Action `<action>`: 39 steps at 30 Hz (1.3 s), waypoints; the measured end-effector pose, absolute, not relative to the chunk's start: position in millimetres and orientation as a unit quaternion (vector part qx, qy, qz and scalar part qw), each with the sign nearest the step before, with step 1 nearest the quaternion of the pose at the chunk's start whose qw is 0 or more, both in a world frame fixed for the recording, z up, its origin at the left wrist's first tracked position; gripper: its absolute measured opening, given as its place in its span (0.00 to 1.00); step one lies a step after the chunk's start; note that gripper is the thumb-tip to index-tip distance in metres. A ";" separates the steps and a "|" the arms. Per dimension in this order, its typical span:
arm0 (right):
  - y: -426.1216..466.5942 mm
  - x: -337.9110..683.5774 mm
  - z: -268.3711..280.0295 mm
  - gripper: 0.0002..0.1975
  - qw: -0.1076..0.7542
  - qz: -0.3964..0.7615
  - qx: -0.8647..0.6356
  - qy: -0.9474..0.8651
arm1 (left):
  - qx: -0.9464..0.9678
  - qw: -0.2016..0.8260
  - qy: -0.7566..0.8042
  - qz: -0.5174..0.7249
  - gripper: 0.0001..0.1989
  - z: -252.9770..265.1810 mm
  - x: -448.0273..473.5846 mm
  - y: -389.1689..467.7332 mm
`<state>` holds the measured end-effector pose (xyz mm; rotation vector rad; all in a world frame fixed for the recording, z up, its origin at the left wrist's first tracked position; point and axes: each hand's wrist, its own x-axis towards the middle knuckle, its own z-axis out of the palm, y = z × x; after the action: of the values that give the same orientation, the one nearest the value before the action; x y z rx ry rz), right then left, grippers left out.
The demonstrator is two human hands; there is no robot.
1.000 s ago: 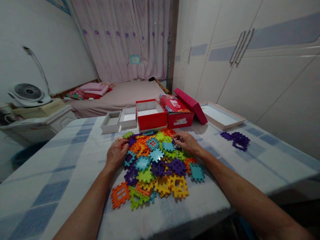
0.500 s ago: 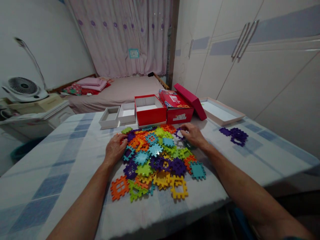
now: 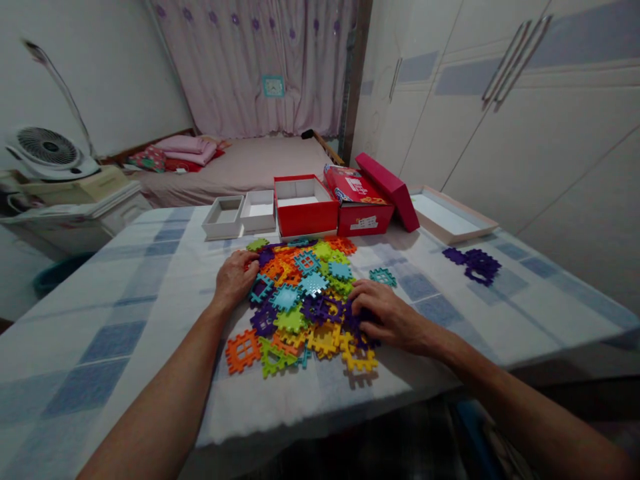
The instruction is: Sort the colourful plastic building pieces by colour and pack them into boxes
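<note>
A heap of plastic interlocking tiles in several colours (image 3: 290,298) lies on the table before me. My left hand (image 3: 236,277) rests against its left edge, thumb apart from the bent fingers, beside a purple tile (image 3: 265,257). My right hand (image 3: 387,315) is over the heap's right side, its fingers curled on purple tiles (image 3: 354,319); its palm hides part of them. Just below those fingers, a yellow tile (image 3: 361,361) is tilted, with a shadow under it. A teal tile (image 3: 383,277) lies apart, beyond my right hand.
Several purple tiles (image 3: 475,265) form a separate group at the right. Behind the heap stand two small white boxes (image 3: 223,218), an open red box (image 3: 306,219), a red printed box (image 3: 365,220) with a leaning red lid (image 3: 390,190), and a shallow tray (image 3: 463,233).
My right hand has come nearer to me, from the heap's far right to the purple tiles at its near right. My left hand stays at the left edge. The view has shifted slightly.
</note>
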<state>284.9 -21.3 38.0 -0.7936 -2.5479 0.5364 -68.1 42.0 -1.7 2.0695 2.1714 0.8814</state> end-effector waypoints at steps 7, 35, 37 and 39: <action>-11.2 279.6 35.3 0.15 0.271 0.180 -0.338 -0.883 | 0.666 0.008 0.691 0.282 0.20 -1.0 -68.0 40.9; -26.3 229.6 32.3 0.11 0.300 0.226 -0.334 -0.865 | 0.672 -0.007 0.683 0.285 0.18 -4.6 -69.4 42.5; -26.2 227.7 30.7 0.11 0.346 0.262 -0.317 -0.843 | 0.671 -0.006 0.687 0.280 0.18 -3.7 -68.8 42.3; -25.1 227.2 31.8 0.10 0.391 0.285 -0.328 -0.811 | 0.670 -0.004 0.689 0.277 0.19 -2.6 -68.3 41.9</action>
<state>227.2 -25.1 31.8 -0.8331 -2.0613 0.7242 -68.3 41.9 -2.6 2.1106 2.1695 0.8713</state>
